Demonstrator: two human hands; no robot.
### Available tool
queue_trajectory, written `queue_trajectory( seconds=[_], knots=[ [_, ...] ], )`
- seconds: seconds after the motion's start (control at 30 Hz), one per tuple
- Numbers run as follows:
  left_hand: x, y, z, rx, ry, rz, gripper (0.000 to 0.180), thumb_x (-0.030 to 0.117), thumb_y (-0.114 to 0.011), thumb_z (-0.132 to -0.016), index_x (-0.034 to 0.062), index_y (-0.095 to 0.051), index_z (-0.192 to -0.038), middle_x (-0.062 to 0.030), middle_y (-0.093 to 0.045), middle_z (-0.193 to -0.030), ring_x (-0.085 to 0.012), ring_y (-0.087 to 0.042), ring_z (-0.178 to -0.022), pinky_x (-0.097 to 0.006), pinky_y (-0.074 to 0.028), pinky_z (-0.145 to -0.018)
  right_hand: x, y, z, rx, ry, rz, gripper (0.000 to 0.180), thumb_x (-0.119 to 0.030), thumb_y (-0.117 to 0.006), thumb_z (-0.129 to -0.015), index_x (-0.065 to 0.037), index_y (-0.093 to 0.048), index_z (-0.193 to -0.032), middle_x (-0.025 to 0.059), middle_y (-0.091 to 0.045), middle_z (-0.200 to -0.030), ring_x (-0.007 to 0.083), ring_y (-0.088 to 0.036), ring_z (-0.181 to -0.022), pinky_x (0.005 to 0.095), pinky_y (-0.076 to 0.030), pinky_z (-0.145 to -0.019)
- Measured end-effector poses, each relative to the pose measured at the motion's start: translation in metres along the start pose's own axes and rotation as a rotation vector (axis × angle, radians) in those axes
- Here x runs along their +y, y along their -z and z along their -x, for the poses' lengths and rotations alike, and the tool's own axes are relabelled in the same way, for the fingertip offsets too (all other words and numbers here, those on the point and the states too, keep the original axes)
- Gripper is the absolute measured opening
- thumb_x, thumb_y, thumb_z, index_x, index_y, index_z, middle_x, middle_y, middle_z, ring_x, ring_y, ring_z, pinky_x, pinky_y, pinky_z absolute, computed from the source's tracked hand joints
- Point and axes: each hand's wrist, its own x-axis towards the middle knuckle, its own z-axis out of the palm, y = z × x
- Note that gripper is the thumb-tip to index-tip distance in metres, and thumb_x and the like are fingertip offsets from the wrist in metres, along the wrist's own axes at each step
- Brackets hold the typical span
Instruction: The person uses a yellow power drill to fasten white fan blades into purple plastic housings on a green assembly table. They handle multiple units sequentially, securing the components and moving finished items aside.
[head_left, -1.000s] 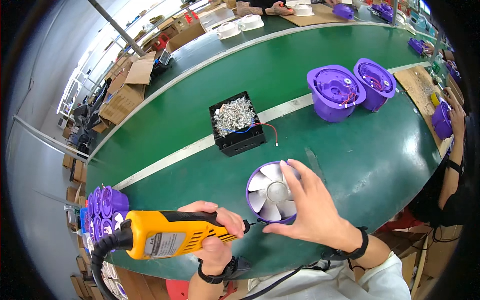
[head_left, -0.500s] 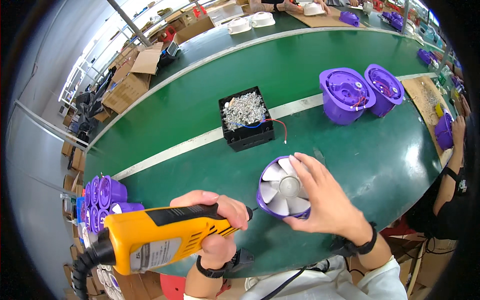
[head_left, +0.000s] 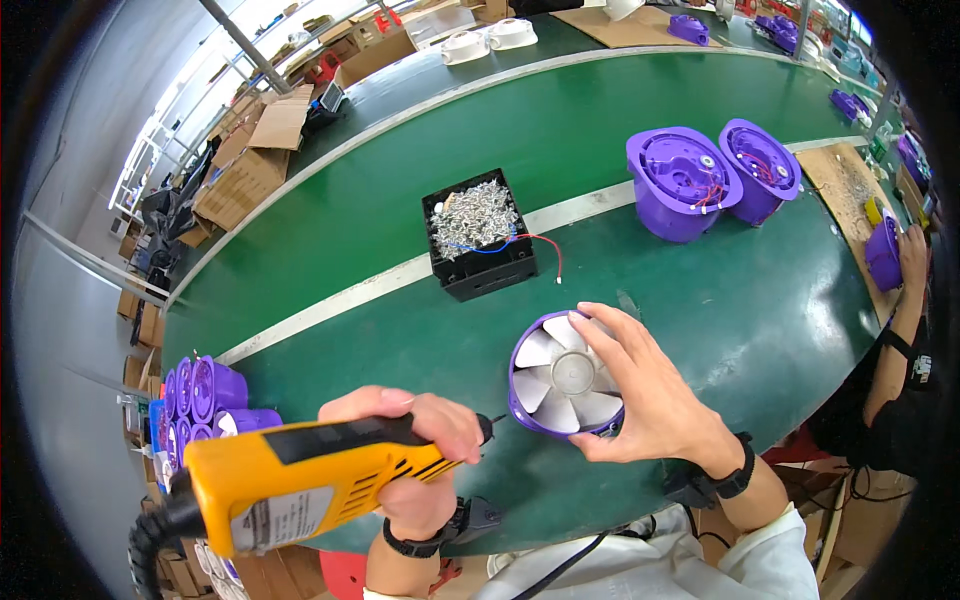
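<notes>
My left hand (head_left: 420, 440) is wrapped round the front end of a yellow and black electric screwdriver (head_left: 310, 470), its thin bit pointing right. That tip ends just short of a purple round housing (head_left: 516, 398) standing on the green table. Inside the housing sits a white fan (head_left: 572, 374) with several blades, facing up. My right hand (head_left: 650, 400) grips the housing from the right, thumb at the near rim and fingers over the far rim.
Beyond the housing stands a black box (head_left: 480, 270) full of small screws, a red and blue wire draped over it. Two purple housings (head_left: 685, 190) stand at far right, several more (head_left: 215, 390) at left. A co-worker's hand (head_left: 912, 255) touches a purple part (head_left: 884, 255) at right.
The screwdriver and my left hand have shifted slightly left and down. My right hand stays on the fan housing. The whole view has shifted slightly.
</notes>
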Motion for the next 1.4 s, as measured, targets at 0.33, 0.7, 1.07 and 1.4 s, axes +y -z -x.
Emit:
queue_trajectory(
  seconds=[0.33, 0.7, 1.07, 1.4],
  knots=[
    [0.009, 0.017, 0.014, 0.026, 0.053, 0.067, 0.063, 0.059, -0.056, -0.085, 0.0062, -0.034, -0.112, -0.0089, -0.053, -0.059, -0.0202, -0.05, -0.046, -0.033, -0.043, -0.044, -0.009, 0.016, -0.002, -0.071, -0.052, -0.115, 0.093, -0.031, -0.076, -0.072, -0.001, -0.025, -0.143, 0.0263, -0.03, -0.141, 0.0395, -0.037, -0.128, 0.0439, -0.033, -0.106],
    [0.014, 0.026, 0.027, 0.057, 0.127, -0.02, 0.061, 0.054, -0.059, -0.086, 0.0036, -0.036, -0.111, -0.0055, -0.048, -0.057, -0.0143, -0.047, -0.041, -0.027, -0.04, -0.037, 0.024, 0.017, 0.051, 0.113, -0.354, -0.08, 0.017, -0.006, -0.062, -0.083, -0.001, -0.059, -0.099, 0.0136, -0.063, -0.094, 0.0272, -0.064, -0.086, 0.0357, -0.05, -0.075],
    [0.01, 0.026, 0.029, 0.047, 0.148, 0.036, 0.058, 0.05, -0.06, -0.087, 0.0033, -0.036, -0.112, -0.0054, -0.048, -0.056, -0.0149, -0.045, -0.038, -0.027, -0.038, -0.035, 0.053, 0.013, 0.026, 0.136, -0.17, -0.054, 0.014, -0.011, -0.06, -0.085, -0.003, -0.063, -0.095, 0.013, -0.062, -0.091, 0.032, -0.061, -0.086, 0.039, -0.05, -0.075],
    [0.016, 0.032, 0.031, 0.075, 0.112, 0.025, 0.059, 0.051, -0.059, -0.087, 0.0028, -0.035, -0.111, -0.0066, -0.05, -0.057, -0.0152, -0.046, -0.038, -0.027, -0.04, -0.037, 0.035, 0.022, 0.031, 0.324, 0.053, 0.099, 0.012, -0.012, -0.065, -0.081, -0.005, -0.057, -0.085, 0.0103, -0.057, -0.077, 0.0289, -0.059, -0.071, 0.0389, -0.048, -0.064]
  ],
)
